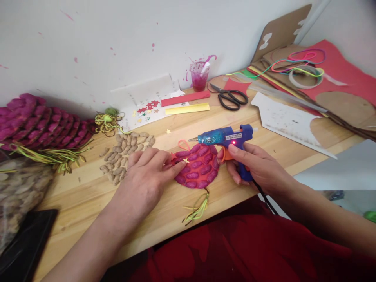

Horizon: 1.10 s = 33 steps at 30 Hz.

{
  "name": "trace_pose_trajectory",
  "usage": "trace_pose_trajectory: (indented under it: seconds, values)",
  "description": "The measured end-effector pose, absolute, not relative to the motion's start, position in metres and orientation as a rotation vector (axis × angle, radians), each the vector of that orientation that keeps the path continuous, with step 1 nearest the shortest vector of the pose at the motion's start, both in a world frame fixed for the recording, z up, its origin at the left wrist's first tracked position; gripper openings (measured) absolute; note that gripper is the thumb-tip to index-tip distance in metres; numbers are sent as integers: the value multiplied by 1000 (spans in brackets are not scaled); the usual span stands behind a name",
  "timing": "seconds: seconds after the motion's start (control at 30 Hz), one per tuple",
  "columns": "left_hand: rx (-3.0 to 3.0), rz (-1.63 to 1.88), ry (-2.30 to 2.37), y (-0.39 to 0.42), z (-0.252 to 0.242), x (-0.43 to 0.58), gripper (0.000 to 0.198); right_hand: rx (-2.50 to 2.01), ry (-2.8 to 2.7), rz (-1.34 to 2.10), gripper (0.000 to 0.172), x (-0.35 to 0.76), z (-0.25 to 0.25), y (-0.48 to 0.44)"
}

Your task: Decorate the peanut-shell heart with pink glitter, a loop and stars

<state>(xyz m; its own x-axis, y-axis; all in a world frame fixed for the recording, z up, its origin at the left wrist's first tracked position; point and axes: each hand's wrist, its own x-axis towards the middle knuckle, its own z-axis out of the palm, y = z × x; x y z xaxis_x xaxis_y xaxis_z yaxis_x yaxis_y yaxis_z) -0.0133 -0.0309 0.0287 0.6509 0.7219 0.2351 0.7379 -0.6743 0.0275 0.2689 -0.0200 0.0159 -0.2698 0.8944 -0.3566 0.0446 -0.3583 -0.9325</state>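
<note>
A round ornament covered in purple-painted peanuts on a red backing lies on the table, with an orange-red loop at its top and a yellow-green tassel below. My left hand holds its left edge, fingers bent, the thumb at a small gold star. A red star shows beside the index fingertip. My right hand is wrapped around a blue hot glue gun with an orange trigger and a lit red light. The nozzle points left, above the ornament's top edge.
Loose peanuts lie left of the ornament. Black scissors, red strip, yellow strip and paint cup stand behind. A large purple peanut piece is at left; cardboard and tape roll are at right.
</note>
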Motion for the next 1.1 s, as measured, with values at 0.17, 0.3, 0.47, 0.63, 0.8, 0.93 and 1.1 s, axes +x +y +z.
trace_pose_trajectory:
  seconds: [0.17, 0.3, 0.47, 0.63, 0.8, 0.93, 1.1]
  values:
    - [-2823, -383, -1169, -29, 29, -18, 36, -1338, -1216, 1695, 43, 269, 16, -20]
    - [-2822, -391, -1168, -29, 29, -16, 35, -1319, -1221, 1705, 43, 269, 15, -20]
    - [-2843, -416, -1185, -31, 31, -15, 31, -1330, -1212, 1701, 44, 269, 16, -19]
    - [-2839, -342, -1241, -35, 34, -11, 33, -1365, -1220, 1701, 47, 269, 16, -20]
    - [-2835, -369, -1226, -35, 27, -8, 28, -1398, -1220, 1698, 53, 270, 14, -20]
    - [-2701, -478, -1306, -27, 23, -16, 30, -1389, -1226, 1705, 55, 270, 12, -19]
    - [-2451, -511, -1702, 12, 30, -33, 17, -1374, -1200, 1683, 50, 270, 11, -20]
